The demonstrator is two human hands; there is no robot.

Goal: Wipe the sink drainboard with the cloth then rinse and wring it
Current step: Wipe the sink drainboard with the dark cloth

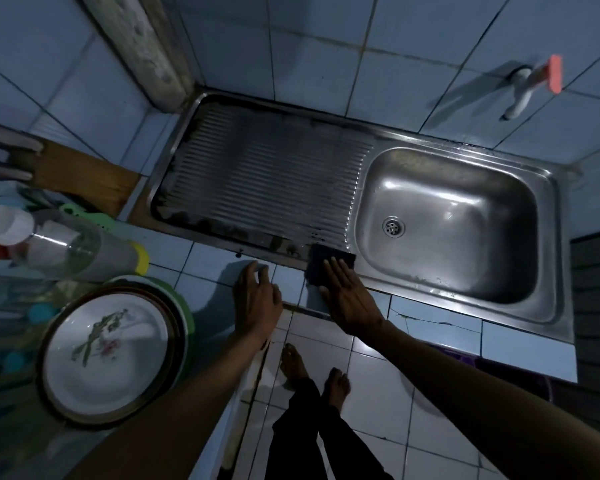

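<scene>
Stainless steel runs through the whole scene: a ribbed drainboard (pixel 267 181) with a basin (pixel 465 216) joined to it on the side away from the corner wall. Dark grime rings the drainboard along its edges, so by my judgement the wiping is only beginning or not yet begun. A dark folded cloth (pixel 329 263) lies at the near edge of the drainboard, at the corner closest to the basin, half on the steel rim and half on the tiled counter (pixel 201 258). The right hand (pixel 347 296) lies flat on the cloth, fingers straight and close together, pressing down rather than gripping; nothing is curled round the fabric. The left hand (pixel 257 296) rests on the counter just beside the drainboard's near edge, fingers loosely spread and bent a little, holding nothing. The next move likely calls for pushing the cloth away from the body up onto the ribs and sweeping toward the grimy far edge, with firm downward pressure so it follows the grooves. A wall tap (pixel 530 84) with a pink handle sits above the basin's far side, ready for rinsing later. A plate (pixel 108 351) sits on the counter, well apart from the drainboard.
</scene>
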